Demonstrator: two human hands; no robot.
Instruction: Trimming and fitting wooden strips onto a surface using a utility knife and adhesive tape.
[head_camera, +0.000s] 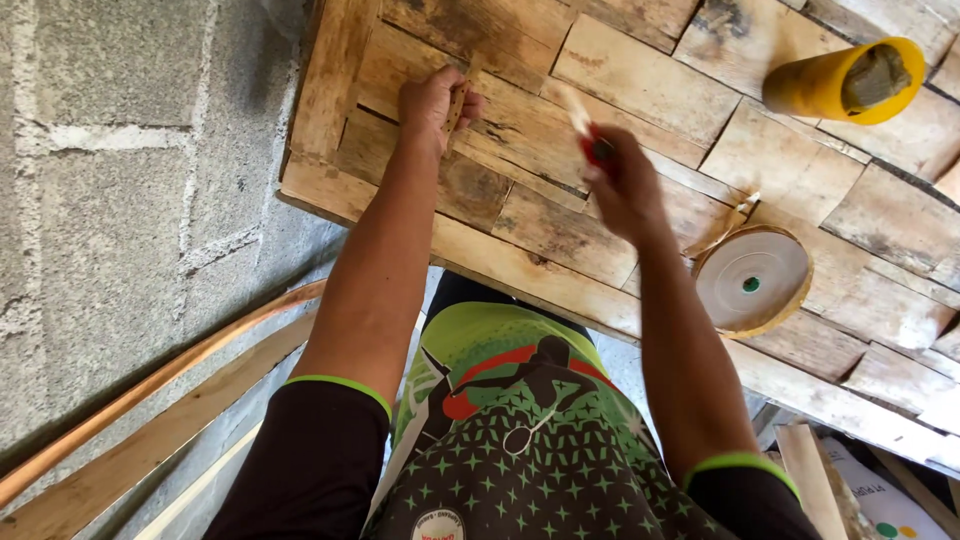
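From the head camera, looking down, a desk (520, 255) topped with rough, mismatched planks of weathered brown wood fills the upper part of the view. The left hand (432, 100) rests on the planks near the far left corner, its fingers (462, 100) closed around a small, thin strip of pale wood (458, 108) that stands on edge against the surface. The right hand (622, 180) hovers a little to the right and nearer the body, blurred; its fingers are curled shut on what appears to be a small brush with a red ferrule and pale bristles (592, 140), though the blur leaves that uncertain.

The wood strip looks light, stiff and dry, likely splintery at the edges; pinching it by its flat faces near the middle, as the left hand does, seems the steadiest hold. The brush would be light too, best held close to the ferrule.

Well to the right, a yellow plastic cylinder lying on its side (835, 85) sits on the planks, and a flat round wooden disc with a pale face (752, 280) lies near the desk's front edge. A grey block wall (130, 180) and a curved copper-coloured pipe (150, 385) are at the left.
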